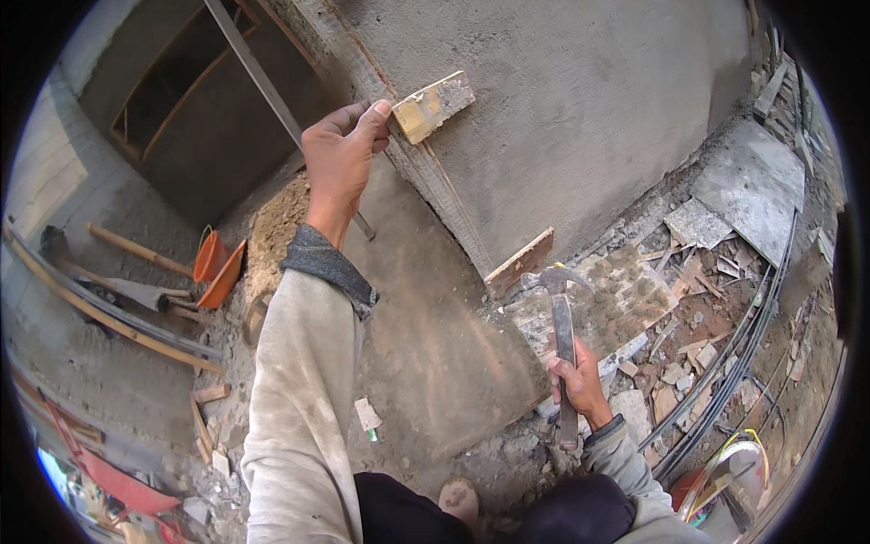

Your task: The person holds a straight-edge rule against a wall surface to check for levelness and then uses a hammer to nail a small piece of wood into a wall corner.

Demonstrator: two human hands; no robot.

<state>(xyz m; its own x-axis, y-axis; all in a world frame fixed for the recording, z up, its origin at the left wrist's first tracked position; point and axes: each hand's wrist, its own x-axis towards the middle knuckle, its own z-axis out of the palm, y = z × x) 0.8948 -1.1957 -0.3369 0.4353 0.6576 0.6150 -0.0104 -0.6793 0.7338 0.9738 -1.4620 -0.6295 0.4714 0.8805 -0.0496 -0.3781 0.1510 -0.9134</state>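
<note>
My left hand [347, 150] is raised at the edge of a plastered wall [580, 118]. Its thumb and fingers pinch the near end of a short, mortar-smeared wooden block [435, 106], which lies against the wall's corner. Along that corner runs a long wooden batten [453, 204]. Lower down, my right hand [583, 385] is closed round the handle of a claw hammer [562, 317], its head pointing up and away from me. Just behind the hammer head, a second small board [520, 263] sticks out at the foot of the corner.
Rubble [698, 354] and dark cables [725, 363] lie to the right, with a bucket [739, 476] at lower right. Orange hard-looking containers [217, 267] stand by a sand pile [279, 227] on the left. A red wheelbarrow [122, 485] is at lower left. A metal bar [258, 72] leans in the doorway.
</note>
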